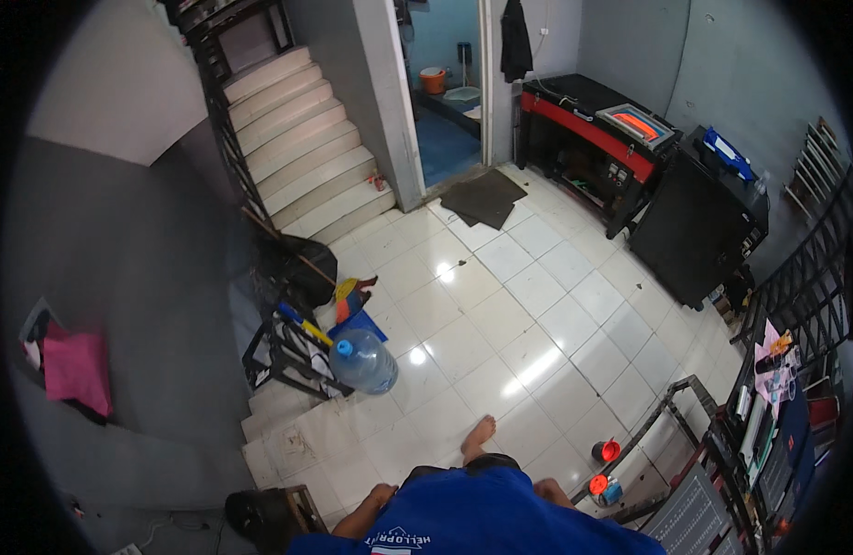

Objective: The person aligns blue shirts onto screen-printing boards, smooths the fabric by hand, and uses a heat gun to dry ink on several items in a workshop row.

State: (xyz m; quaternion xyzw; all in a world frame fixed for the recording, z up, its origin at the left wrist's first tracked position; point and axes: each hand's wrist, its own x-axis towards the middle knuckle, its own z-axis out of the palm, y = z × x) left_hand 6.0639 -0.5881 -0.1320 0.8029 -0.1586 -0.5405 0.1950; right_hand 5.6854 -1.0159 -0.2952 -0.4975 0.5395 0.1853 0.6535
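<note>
My left hand (382, 495) hangs low beside my blue shirt (486, 509), its fingers curled in and nothing visible in them. Just past the shirt's other side shows my right hand (546, 488), small and partly hidden, so its fingers cannot be made out. Neither hand touches anything that I can see apart from perhaps my clothes. A bare foot (482, 433) is set forward on the tiles. Nearest on the right are a dark tub with orange-red inside (607, 451) and a blue container with an orange-red top (607, 490). A dark stool (260, 516) stands at lower left.
A large clear water bottle (363, 363) stands by a black metal rack (297, 356). Curved stairs (306, 153) rise at far left, beside a doorway (449, 102) with a dark mat (484, 197). Along the right are a black-and-red machine table (588, 139), a black cabinet (694, 227) and metal frames (667, 412).
</note>
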